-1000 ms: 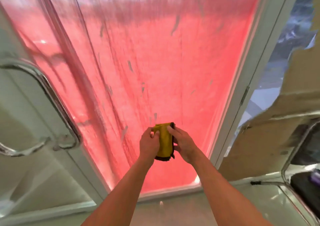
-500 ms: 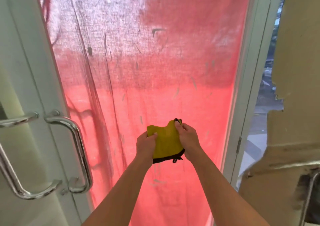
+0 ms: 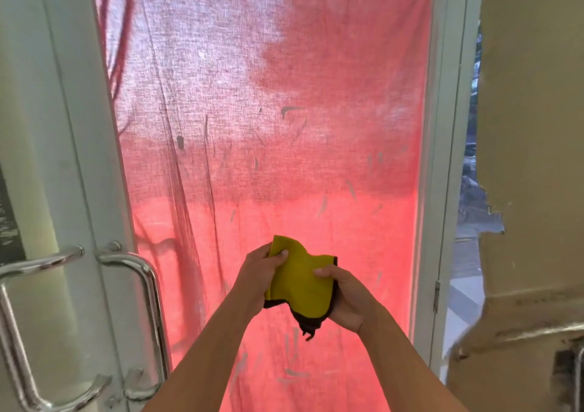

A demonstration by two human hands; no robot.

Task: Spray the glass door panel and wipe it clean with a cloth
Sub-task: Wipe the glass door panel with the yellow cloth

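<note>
The glass door panel fills the middle of the head view, with a red cloth hanging behind it and grey streaks and smears on its surface. A yellow cleaning cloth with a dark edge is held in front of the lower part of the panel. My left hand pinches its upper left corner and my right hand grips its right side from below. The cloth is partly unfolded and does not touch the glass. No spray bottle is in view.
A white door frame borders the panel on the right, with a narrow gap to the outside beyond it. Chrome pull handles stand on the white stile at the lower left. A beige, chipped wall rises at the right.
The view has tilted up from the door's bottom edge to its middle. Both hands have spread the folded yellow cloth open between them.
</note>
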